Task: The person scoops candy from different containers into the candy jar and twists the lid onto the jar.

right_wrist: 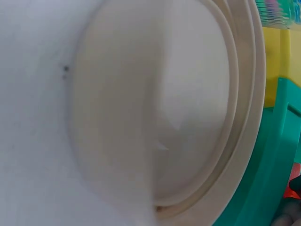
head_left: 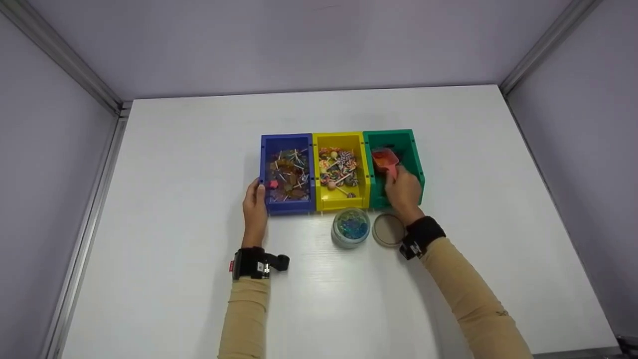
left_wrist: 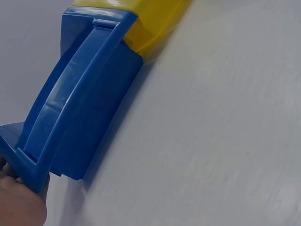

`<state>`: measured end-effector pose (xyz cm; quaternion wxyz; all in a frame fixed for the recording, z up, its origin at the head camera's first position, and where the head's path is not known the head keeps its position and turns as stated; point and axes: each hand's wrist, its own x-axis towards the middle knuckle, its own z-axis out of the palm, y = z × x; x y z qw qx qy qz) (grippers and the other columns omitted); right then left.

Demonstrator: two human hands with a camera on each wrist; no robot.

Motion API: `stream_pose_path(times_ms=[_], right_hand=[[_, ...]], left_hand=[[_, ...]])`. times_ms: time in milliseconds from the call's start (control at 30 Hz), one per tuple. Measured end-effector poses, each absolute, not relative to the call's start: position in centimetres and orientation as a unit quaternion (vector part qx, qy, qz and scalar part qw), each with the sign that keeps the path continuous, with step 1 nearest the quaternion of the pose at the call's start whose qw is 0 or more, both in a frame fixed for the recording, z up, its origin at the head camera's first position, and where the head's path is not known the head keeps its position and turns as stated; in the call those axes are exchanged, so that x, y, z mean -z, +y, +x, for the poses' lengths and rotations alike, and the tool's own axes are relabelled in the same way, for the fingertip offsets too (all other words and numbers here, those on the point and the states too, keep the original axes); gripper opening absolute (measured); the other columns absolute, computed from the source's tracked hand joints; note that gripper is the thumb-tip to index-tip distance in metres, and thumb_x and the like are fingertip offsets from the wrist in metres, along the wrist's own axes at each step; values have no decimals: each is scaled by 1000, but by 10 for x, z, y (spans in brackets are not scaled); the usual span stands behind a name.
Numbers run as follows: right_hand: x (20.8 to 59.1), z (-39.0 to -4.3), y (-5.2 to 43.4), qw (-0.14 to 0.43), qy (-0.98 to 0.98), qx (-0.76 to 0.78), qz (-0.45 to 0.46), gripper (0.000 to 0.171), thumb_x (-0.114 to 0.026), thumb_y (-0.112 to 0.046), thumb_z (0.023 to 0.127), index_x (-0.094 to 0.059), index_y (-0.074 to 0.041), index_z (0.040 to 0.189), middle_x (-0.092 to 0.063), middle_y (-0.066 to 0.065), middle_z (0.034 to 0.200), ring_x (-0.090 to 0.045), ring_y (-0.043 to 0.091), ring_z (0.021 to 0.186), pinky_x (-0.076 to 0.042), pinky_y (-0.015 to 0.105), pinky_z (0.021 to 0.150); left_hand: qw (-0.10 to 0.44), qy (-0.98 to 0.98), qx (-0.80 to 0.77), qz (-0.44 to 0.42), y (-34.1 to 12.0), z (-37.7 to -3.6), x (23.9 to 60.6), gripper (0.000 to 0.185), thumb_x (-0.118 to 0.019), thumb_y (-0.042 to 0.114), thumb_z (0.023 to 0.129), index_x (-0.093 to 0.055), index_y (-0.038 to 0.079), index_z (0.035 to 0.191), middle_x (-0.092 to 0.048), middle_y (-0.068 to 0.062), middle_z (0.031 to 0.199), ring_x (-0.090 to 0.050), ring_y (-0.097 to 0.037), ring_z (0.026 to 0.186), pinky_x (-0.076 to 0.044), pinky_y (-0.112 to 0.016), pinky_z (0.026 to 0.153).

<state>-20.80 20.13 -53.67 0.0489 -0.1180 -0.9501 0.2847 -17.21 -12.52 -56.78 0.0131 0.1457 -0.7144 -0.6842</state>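
Three bins stand side by side mid-table: a blue bin (head_left: 286, 136) of lollipops and sweets, a yellow bin (head_left: 338, 135) of striped lollipops, and a green bin (head_left: 411, 149). My left hand (head_left: 257, 189) grips the blue bin's front left corner, thumb on the rim; the left wrist view shows that hand (left_wrist: 19, 205) at the corner of the blue bin (left_wrist: 84, 108). Over the green bin's front, my right hand (head_left: 401, 189) holds the handle of a red scoop (head_left: 385, 160), whose bowl lies inside the bin. The green bin's floor is mostly hidden.
An open glass jar (head_left: 351, 227) with blue pieces stands in front of the yellow bin, its round lid (head_left: 387, 230) lying beside it under my right wrist. The lid (right_wrist: 164, 103) fills the right wrist view. Grey walls enclose the white table (head_left: 174, 164).
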Motion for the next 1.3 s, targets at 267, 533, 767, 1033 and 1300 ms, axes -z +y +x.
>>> stream_pose_path(times_ms=[267,533,767,1033,1300], right_hand=[[536,-206,204,46,-947,-298,-113,29,-49,-23,101,-60,4,105,-54,14,79,-52,26,75,-43,33,67],[538,-202,207,73,-941,-316,-100,31,-51,-22,100,-61,5,110,-60,18,85,-52,27,76,-45,35,70],[537,-197,209,89,-934,-333,-93,32,-51,-22,100,-60,5,113,-55,15,80,-51,27,76,-40,32,67],[539,-191,213,112,-929,-344,-82,30,-52,-22,100,-61,5,113,-50,13,76,-50,27,74,-35,29,65],[541,-185,218,168,-915,-363,-57,29,-54,-20,99,-61,5,113,-52,17,73,-49,27,71,-34,27,64]], left_hand=[[20,-714,685,144,-125,-173,568,47,-36,27,106,-36,3,147,-39,-17,154,-34,-29,146,-28,-41,123],[24,-710,690,140,-125,-172,569,46,-35,24,106,-36,3,146,-40,-17,152,-35,-29,145,-29,-42,123],[16,-725,673,144,-125,-171,569,48,-36,27,106,-35,3,147,-38,-18,153,-34,-31,145,-29,-44,122],[9,-723,674,150,-125,-171,567,49,-36,29,106,-34,5,148,-37,-16,154,-33,-29,146,-29,-42,122],[11,-722,675,151,-125,-172,566,47,-36,27,105,-36,5,147,-40,-17,152,-36,-29,144,-30,-42,122]])
